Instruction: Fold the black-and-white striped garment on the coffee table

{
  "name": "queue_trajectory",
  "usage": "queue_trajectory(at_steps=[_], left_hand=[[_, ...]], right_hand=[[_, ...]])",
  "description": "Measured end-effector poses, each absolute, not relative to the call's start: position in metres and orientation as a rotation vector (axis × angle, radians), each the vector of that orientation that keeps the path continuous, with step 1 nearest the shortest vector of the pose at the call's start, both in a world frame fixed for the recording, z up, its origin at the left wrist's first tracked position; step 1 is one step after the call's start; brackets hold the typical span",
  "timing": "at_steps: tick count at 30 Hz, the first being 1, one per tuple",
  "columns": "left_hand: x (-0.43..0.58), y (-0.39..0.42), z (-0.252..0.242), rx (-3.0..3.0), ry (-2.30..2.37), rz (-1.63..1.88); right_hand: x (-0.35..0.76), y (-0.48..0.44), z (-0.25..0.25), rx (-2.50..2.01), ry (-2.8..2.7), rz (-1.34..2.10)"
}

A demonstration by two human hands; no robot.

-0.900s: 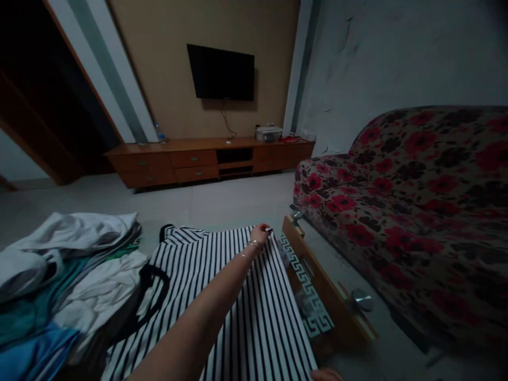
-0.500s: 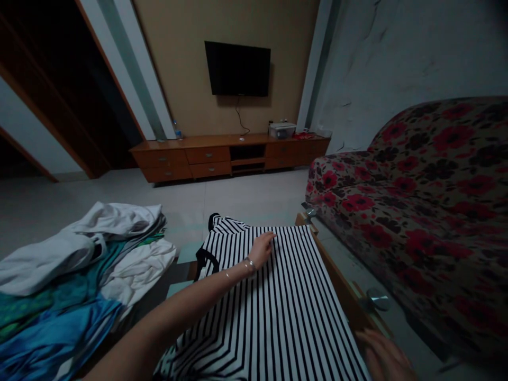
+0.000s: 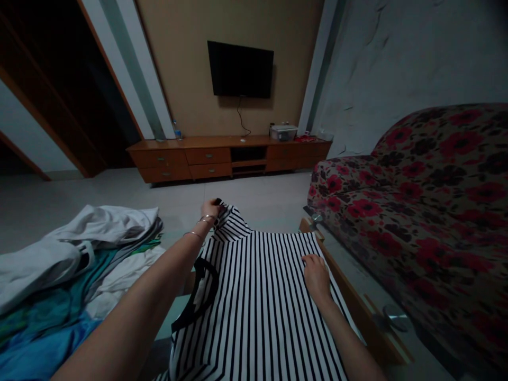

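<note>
Dim, cool indoor light leaves the tall, brown-framed doorway [image 3: 75,79] nearly black and the red-flowered fabric sofa [image 3: 436,185] murky at lower right. The flat, black rectangular television [image 3: 241,70] casts a soft shadow rightward and below; wide-angle distortion slants the outer edges, while the black-and-white striped cloth shirt [image 3: 270,301] looks fairly sharp.
</note>
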State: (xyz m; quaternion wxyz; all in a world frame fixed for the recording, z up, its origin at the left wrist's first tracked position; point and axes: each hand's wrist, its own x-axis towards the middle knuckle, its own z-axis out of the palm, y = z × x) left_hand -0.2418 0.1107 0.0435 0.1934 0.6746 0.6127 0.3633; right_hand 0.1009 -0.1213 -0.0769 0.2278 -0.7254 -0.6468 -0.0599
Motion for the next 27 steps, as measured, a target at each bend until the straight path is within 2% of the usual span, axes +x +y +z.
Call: queue_trajectory(at_steps=[5, 11, 15, 19, 22, 27], left_hand=[[-0.244, 0.130, 0.043, 1.947, 1.847, 0.952], [-0.252, 0.065, 0.007, 1.982, 2.117, 0.675], [-0.258, -0.009, -0.020, 2.343, 1.883, 0.549], [-0.277, -0.060, -0.044, 2.691, 1.554, 0.269], [-0.298, -0.065, -0.058, 2.733, 1.632, 0.136], [-0.321, -0.055, -0.064, 2.674, 1.777, 0.103]], right_hand=[[0.098, -0.130, -0.077, -1.984, -1.870, -0.150], [0.094, -0.134, -0.076, -2.006, -1.860, -0.151], [0.092, -0.139, -0.079, -2.021, -1.862, -0.168], [0.087, -0.141, -0.083, -2.060, -1.894, -0.196], [0.085, -0.136, -0.085, -2.065, -1.919, -0.196], [0.090, -0.119, -0.082, -2.153, -1.851, -0.169]])
